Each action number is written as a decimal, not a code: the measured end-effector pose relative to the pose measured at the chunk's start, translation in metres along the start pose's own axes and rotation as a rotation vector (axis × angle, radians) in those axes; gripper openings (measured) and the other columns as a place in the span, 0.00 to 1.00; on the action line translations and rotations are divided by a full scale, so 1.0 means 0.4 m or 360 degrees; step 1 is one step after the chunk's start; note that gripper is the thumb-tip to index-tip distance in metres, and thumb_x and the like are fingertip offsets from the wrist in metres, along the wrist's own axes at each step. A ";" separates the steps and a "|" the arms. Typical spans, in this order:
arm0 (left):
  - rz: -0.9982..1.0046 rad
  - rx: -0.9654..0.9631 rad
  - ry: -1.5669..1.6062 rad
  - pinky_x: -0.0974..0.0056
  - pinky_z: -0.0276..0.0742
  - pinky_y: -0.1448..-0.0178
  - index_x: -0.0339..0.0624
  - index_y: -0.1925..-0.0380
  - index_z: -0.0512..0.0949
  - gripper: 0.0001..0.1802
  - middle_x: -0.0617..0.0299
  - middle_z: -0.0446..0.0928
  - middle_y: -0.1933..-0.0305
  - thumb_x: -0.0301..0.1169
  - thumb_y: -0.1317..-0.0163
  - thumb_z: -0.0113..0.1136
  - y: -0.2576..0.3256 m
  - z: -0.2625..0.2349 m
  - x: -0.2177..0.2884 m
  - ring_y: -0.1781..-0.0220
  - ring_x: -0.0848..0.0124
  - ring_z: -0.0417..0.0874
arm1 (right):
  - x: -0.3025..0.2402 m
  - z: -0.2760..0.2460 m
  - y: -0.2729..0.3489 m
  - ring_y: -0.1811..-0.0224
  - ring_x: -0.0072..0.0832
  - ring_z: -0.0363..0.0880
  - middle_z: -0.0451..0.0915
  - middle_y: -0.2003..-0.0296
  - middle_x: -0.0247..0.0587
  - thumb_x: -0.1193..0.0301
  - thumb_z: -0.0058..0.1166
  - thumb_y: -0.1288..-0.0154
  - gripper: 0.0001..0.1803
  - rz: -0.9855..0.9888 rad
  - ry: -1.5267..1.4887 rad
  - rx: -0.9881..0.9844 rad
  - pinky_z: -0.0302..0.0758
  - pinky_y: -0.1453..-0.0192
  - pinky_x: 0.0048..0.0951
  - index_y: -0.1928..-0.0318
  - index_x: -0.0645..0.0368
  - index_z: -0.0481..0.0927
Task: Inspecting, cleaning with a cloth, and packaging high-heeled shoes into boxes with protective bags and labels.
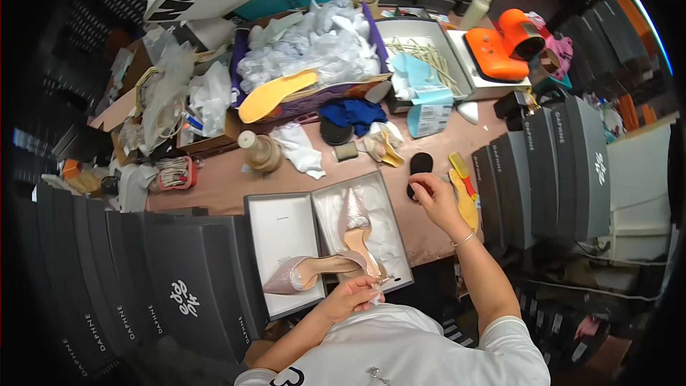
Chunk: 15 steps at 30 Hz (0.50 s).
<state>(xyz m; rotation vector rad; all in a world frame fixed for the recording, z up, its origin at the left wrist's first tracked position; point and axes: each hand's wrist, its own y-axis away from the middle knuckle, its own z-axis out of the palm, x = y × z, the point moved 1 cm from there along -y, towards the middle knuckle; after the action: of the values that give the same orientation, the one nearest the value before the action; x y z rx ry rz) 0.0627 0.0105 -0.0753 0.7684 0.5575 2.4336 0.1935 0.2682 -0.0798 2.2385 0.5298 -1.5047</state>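
Two glittery pink pointed high heels lie in an open grey shoe box (246,243). One shoe (354,211) rests on white tissue paper (384,225) in the right half. The other shoe (289,277) lies across the white-lined left half, its heel end toward the first. My left hand (348,299) is at the box's near edge, fingers closed around something whitish and small that I cannot make out. Out to the right, my right hand (437,199) has its fingers curled together beside a flat black oval piece (420,164). What those fingers hold, if anything, is hidden.
Grey shoe boxes (193,279) stack up at left, and more boxes (554,171) stand at right. Behind are a purple-edged box of crumpled tissue (314,43), a yellow insole (277,96), a tape dispenser (261,154), a white cloth (299,150) and an orange device (496,53).
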 end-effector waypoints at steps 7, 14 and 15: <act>0.0032 0.0001 0.0150 0.81 0.61 0.71 0.44 0.54 0.74 0.10 0.70 0.77 0.64 0.33 0.34 0.56 -0.010 -0.011 -0.026 0.72 0.86 0.69 | -0.070 0.359 -0.399 0.61 0.47 0.80 0.81 0.63 0.47 0.74 0.49 0.40 0.10 -0.1034 0.0566 -0.0324 0.76 0.57 0.36 0.61 0.63 0.80; 0.0036 0.0077 0.0255 0.81 0.59 0.70 0.44 0.51 0.75 0.13 0.74 0.75 0.65 0.35 0.33 0.56 0.005 -0.015 -0.052 0.72 0.87 0.67 | -0.013 0.599 -0.601 0.65 0.35 0.83 0.81 0.65 0.41 0.71 0.48 0.41 0.07 -0.1323 0.1953 -0.0681 0.78 0.67 0.37 0.65 0.54 0.80; 0.0063 0.0069 0.0266 0.81 0.59 0.70 0.44 0.51 0.75 0.13 0.75 0.75 0.65 0.35 0.33 0.55 0.006 -0.026 -0.052 0.72 0.87 0.67 | -0.002 0.609 -0.602 0.66 0.35 0.83 0.81 0.64 0.40 0.71 0.49 0.41 0.07 -0.1316 0.2026 -0.0660 0.78 0.67 0.36 0.66 0.54 0.80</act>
<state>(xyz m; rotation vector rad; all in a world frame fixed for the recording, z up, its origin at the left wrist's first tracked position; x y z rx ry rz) 0.0700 -0.0057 -0.0902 0.6014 0.6666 2.5452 -0.1208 0.3479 -0.1897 2.4356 2.0467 0.1308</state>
